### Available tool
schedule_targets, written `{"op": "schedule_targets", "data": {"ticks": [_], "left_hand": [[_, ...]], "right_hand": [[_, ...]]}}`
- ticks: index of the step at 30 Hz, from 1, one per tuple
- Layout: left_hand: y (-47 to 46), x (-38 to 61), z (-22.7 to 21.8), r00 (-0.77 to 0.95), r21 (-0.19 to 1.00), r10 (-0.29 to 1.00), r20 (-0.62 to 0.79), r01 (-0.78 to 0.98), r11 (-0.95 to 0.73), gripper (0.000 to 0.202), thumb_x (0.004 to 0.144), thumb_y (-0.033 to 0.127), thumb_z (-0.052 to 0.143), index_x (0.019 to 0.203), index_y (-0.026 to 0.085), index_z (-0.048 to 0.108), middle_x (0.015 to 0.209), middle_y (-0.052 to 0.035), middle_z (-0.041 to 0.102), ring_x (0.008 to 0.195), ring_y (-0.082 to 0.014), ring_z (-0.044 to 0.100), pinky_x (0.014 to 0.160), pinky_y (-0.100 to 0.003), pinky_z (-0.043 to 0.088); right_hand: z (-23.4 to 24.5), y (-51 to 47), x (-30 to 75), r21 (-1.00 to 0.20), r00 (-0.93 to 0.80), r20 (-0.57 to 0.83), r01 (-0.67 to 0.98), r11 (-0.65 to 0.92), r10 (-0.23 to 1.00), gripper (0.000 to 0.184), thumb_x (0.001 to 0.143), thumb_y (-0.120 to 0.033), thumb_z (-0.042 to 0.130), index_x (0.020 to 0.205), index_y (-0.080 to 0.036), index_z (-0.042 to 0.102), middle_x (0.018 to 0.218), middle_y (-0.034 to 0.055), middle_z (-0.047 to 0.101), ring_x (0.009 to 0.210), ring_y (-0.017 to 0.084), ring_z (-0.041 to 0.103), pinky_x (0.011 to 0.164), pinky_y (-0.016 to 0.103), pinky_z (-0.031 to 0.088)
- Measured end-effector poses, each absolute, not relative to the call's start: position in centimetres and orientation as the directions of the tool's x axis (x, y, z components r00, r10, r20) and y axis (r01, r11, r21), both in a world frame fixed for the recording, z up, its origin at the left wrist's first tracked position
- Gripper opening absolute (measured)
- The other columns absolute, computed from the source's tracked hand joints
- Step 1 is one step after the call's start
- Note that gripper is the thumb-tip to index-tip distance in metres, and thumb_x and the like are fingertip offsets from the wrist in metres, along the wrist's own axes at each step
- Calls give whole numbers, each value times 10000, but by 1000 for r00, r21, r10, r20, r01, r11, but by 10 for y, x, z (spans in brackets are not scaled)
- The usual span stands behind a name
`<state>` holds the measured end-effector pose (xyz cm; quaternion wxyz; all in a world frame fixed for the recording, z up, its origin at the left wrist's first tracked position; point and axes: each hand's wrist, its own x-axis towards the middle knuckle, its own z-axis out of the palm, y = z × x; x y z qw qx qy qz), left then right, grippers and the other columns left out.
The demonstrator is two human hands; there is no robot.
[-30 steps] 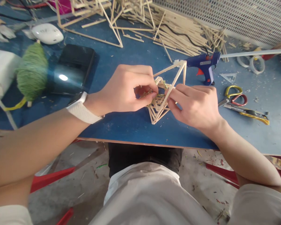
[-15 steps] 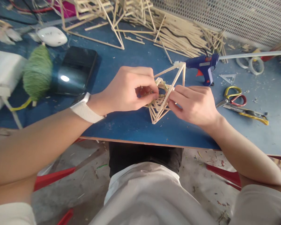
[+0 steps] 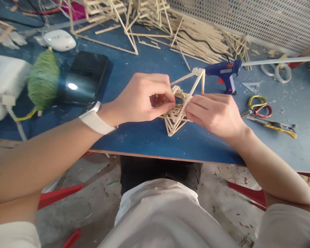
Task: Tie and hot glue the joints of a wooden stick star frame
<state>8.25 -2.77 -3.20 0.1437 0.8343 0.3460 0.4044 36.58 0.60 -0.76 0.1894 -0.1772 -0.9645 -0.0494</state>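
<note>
While both hands pinch at the same joint, the left hand (image 3: pixel 142 100) has its fingertips closed on a strand of green thread at the core of the small stick frame (image 3: pixel 182 103), and the right hand (image 3: pixel 217 115) clamps thumb and forefinger on a slanting stick just beside it. The frame rests on the blue table (image 3: pixel 150 137), near its front edge. Against the picture a second ago, the right fingers have crept slightly closer to the left ones; the frame has not shifted, so the work looks like fine binding in progress. Beyond the grip lies a glue gun (image 3: pixel 226 74); right of it, scissors (image 3: pixel 257 106); well left, a green yarn ball (image 3: pixel 42 84).
</note>
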Motion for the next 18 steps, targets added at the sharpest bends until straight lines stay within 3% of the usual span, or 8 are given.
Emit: {"op": "schedule_targets", "data": {"ticks": [6, 10, 18], "left_hand": [[-27, 83, -32, 447, 499, 654, 611, 423, -756, 120, 1042, 261, 776, 923, 273, 771, 840, -31, 726, 684, -160, 636, 617, -340, 517], [-29, 83, -30, 456, 516, 691, 561, 460, -723, 161, 1096, 300, 723, 942, 280, 769, 866, -51, 730, 718, -164, 653, 654, -343, 549], [-32, 83, -26, 461, 489, 704, 540, 509, -708, 183, 1131, 364, 695, 969, 305, 760, 894, -53, 751, 744, -184, 675, 681, -388, 565]], "right_hand": [[-15, 6, 366, -15, -850, 412, 354, 935, 328, 347, 1242, -271, 505, 978, -232, 727, 861, 5, 625, 751, 149, 535, 672, 347, 397], [-23, 4, 365, -2, -809, 487, 376, 927, 329, 339, 1235, -260, 510, 1002, -221, 754, 862, 5, 626, 746, 138, 530, 680, 327, 412], [-26, -1, 361, -122, -765, 458, 451, 884, 454, 354, 1205, -281, 493, 1003, -223, 778, 880, 23, 652, 790, 149, 614, 708, 314, 472]]}}
